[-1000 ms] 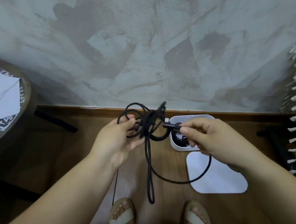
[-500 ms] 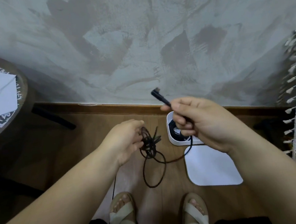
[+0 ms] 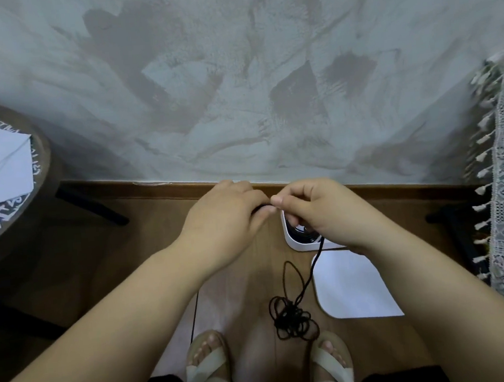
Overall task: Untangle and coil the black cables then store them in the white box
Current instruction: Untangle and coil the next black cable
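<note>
Pinching the upper end of the black cable with the curled fingers of the left hand and right hand above the white box, the person is letting its knotted bunch dangle by the feet, probably to loosen the tangle.

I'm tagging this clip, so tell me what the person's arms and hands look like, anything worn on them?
Left arm and right arm are bare to the frame edge: no sleeves, gloves, watch or bracelets. Left hand and right hand show no rings; visible fingernails look short and unpainted.
</note>
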### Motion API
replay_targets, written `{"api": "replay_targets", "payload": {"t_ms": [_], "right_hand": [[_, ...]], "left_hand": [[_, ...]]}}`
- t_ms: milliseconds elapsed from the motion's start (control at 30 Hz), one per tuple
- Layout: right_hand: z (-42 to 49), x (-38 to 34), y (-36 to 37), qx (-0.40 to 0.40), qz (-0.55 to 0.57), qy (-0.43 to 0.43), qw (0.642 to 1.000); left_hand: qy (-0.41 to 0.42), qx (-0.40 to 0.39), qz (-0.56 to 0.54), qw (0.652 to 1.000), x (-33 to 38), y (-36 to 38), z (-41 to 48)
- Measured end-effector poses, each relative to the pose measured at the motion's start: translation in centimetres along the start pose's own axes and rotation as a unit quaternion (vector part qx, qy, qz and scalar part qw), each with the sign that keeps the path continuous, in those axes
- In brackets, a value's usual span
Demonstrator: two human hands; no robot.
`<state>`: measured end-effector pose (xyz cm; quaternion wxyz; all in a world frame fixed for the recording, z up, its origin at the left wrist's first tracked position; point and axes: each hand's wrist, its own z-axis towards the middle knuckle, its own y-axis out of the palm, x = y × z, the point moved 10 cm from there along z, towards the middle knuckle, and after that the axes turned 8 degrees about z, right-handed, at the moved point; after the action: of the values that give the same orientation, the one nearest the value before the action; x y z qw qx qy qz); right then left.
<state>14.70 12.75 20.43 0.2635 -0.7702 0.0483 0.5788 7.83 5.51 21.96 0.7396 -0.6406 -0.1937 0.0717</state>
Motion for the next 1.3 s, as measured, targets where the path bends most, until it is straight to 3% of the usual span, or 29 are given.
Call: {"api": "replay_targets", "payload": {"t_ms": [67,167,300,400,533,667,733,767,800,867,900,1000,1100,1167,1233,1300], "right_hand": [[-0.1,0.0,-0.4,0.005,0.014,-0.009,1.0],[0.0,1.4,-1.0,0.017,0.038,0.01,0.999],[0.0,6.1,-0.3,-0.056,0.009,0.107,0.993],[-0.2,8.1,1.5,-0.092,0.036,0.153,0.983],[1.0,7.5,2.4,-0.026,0.059,0.124,0.99],[1.6,5.8,5.1,-0.097,0.055,0.07,0.991],[1.5,5.2,5.0,-0.09,0.028,0.05,0.994],[1.5,5.0,4.4,-0.074,0.02,0.041,0.996],[1.4,4.9,3.8,-0.058,0.012,0.038,0.998],[1.3,4.7,3.1,-0.044,-0.018,0.035,0.998],[1.4,4.7,3.0,-0.046,-0.04,0.035,0.998],[1.5,4.0,3.8,-0.066,-0.077,0.015,0.995],[1.6,3.6,3.9,-0.067,-0.084,0.008,0.994],[1.6,3.6,3.5,-0.063,-0.094,0.007,0.994],[1.4,3.4,3.0,-0.06,-0.093,0.002,0.994],[1.3,3.2,2.6,-0.055,-0.053,-0.002,0.997]], "left_hand": [[-0.001,-0.019,-0.034,0.999,0.2,-0.1,0.1],[-0.055,-0.02,-0.207,0.977,-0.8,-0.1,-0.3],[-0.178,-0.015,-0.502,0.846,-2.7,0.7,-1.1],[-0.223,-0.021,-0.582,0.782,-3.3,1.1,-1.3],[-0.198,-0.042,-0.574,0.793,-2.6,0.9,-1.3],[-0.154,-0.088,-0.613,0.77,-0.9,1.1,-1.6],[-0.163,-0.099,-0.623,0.759,-0.9,1.1,-1.7],[-0.173,-0.101,-0.602,0.773,-1.4,1.2,-1.7],[-0.183,-0.102,-0.546,0.811,-2.1,1.3,-1.7],[-0.176,-0.094,-0.327,0.924,-3.8,1.0,-1.5],[-0.162,-0.088,-0.218,0.959,-4.3,0.9,-1.4],[-0.171,-0.074,-0.06,0.981,-5.2,1.3,-1.5],[-0.155,-0.052,-0.076,0.984,-4.9,1.1,-1.0],[-0.176,-0.075,-0.231,0.954,-4.7,1.5,-1.3],[-0.202,-0.111,-0.438,0.869,-3.7,2.4,-1.9],[-0.187,-0.133,-0.573,0.787,-2.1,2.6,-2.2]]}}
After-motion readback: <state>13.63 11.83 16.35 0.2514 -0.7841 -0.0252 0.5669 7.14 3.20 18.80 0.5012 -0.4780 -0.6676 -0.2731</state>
